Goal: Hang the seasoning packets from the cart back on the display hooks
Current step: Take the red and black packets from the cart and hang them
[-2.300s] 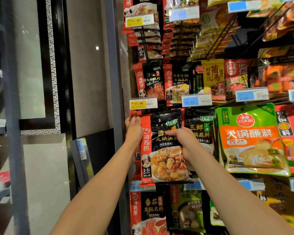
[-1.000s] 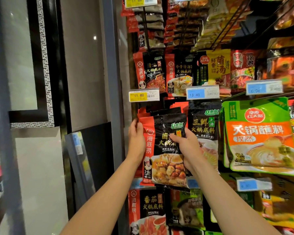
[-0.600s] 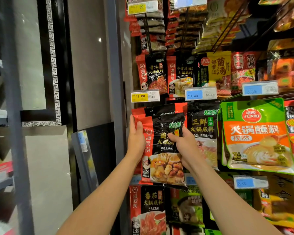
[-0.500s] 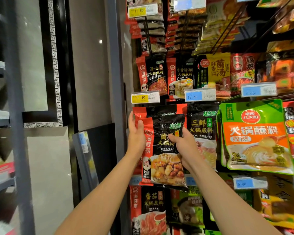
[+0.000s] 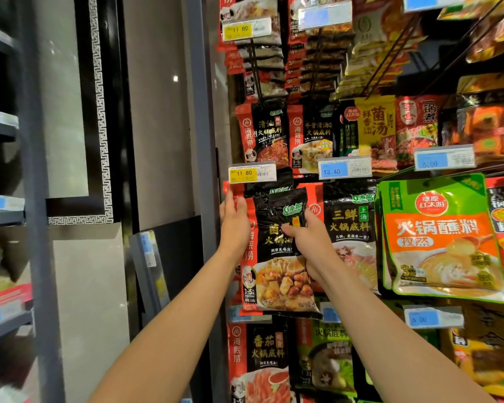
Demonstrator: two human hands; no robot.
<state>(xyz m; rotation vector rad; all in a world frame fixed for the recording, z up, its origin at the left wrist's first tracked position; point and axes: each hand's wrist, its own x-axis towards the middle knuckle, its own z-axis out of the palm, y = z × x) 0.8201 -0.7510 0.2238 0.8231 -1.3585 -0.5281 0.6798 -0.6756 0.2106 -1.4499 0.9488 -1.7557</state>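
Note:
A red-and-black seasoning packet (image 5: 277, 274) with a mushroom dish printed on it hangs against the display, just under the yellow 11.80 price tag (image 5: 252, 173). My right hand (image 5: 306, 242) grips its right side, thumb across the front. Fingers of my left hand (image 5: 234, 225) curl round its left edge near the top. The packet's top edge sits over other packets of the same kind behind it. The hook itself is hidden behind the tag and packets.
Black seasoning packets (image 5: 350, 228) hang to the right, then a green-and-orange pouch (image 5: 440, 239). More packets fill rows above (image 5: 266, 132) and below (image 5: 259, 359). A grey upright post (image 5: 201, 141) borders the display on the left. No cart is in view.
The packet has risen a little toward the 11.80 tag, and my right hand has shifted up with it. My left hand stays on the left edge.

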